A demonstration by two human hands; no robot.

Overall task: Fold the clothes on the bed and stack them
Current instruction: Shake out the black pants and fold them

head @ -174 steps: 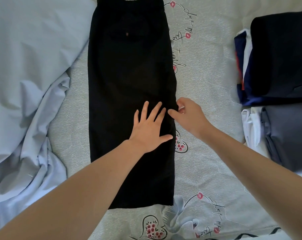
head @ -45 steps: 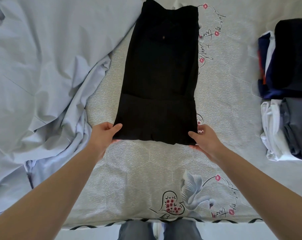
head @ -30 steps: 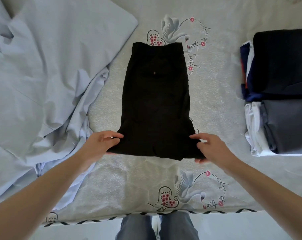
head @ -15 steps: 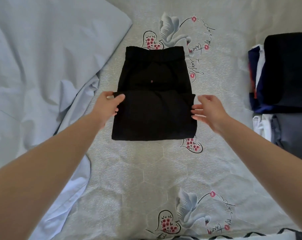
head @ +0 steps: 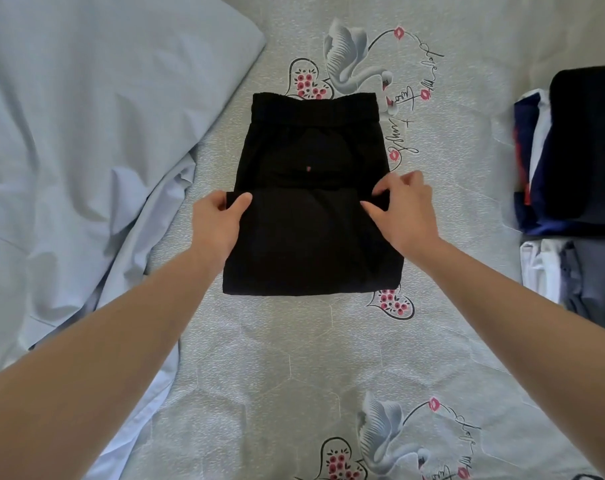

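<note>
- Nearest us, the grey quilted bedspread printed with swans and red-flowered hearts point(head: 259, 375) lies bare between our two forearms.
- Our left hand point(head: 215, 223) pinches the left end of the folded-over edge of the black folded cloth garment point(head: 311, 244), thumb on top and fingers curled round the edge.
- Our right hand point(head: 406, 211) pinches the right end of that same edge, fingers curled round it.
- The garment lies flat in the middle of the bedspread, its lower part doubled up over itself; its long axis runs away from us, with the waistband at the far end, just touching a printed swan.
- To the left, a rumpled pale blue sheet point(head: 86, 150) spreads beside the garment, close to its left edge but not on it.
- At the right edge, well apart, sit a folded grey and white pile point(head: 578, 278) and, beyond it, a folded stack of navy and black clothes point(head: 578, 150).
</note>
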